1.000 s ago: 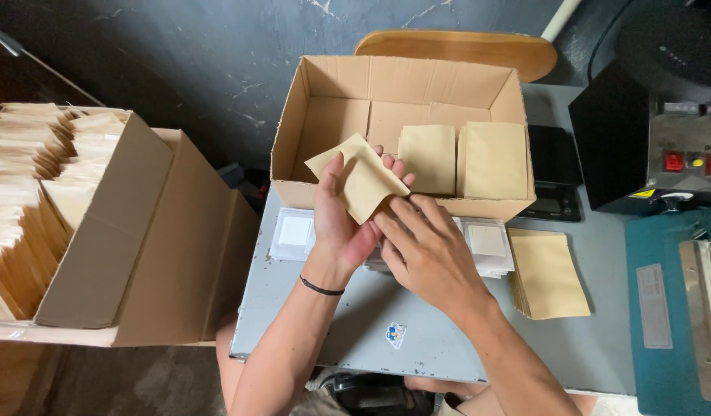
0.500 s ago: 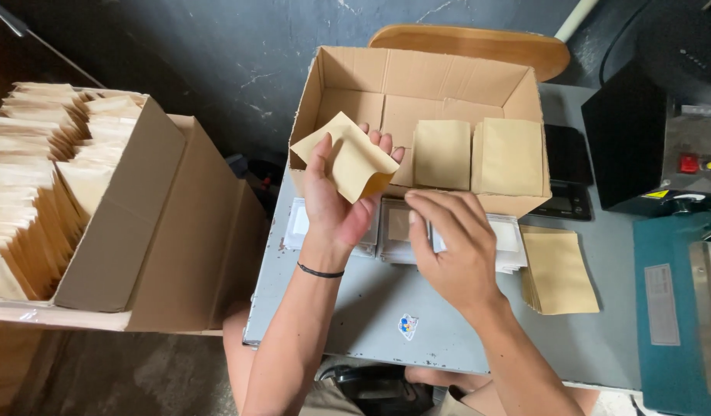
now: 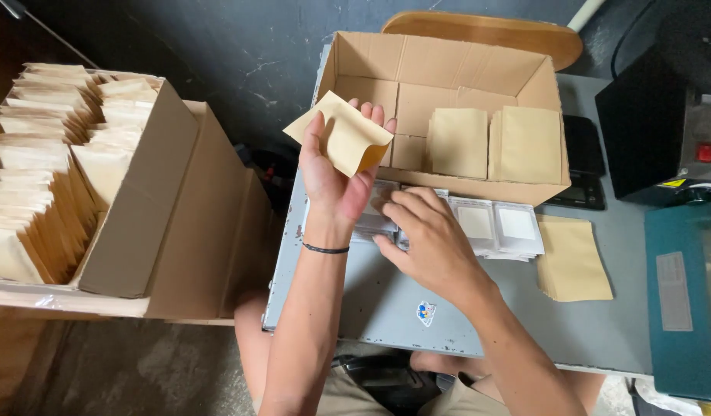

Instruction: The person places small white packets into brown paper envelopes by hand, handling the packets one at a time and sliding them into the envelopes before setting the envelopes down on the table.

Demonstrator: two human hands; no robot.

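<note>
Left hand pinches a light, floppy kraft pouch by its lower edge, mouth bowed open, near the cardboard box, while right hand presses, apparently gripping, slippery clear packets on the counter.

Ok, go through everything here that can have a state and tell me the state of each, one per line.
Left hand: raised, holding the brown paper pouch.
Brown paper pouch: mouth bulged open.
Right hand: down on the clear packets.
Clear packets: lying flat in a row on the table.
Cardboard box: open, two stacks of pouches inside.
Left box: open, packed with upright pouches.
Loose pouch stack: flat on the table.
</note>
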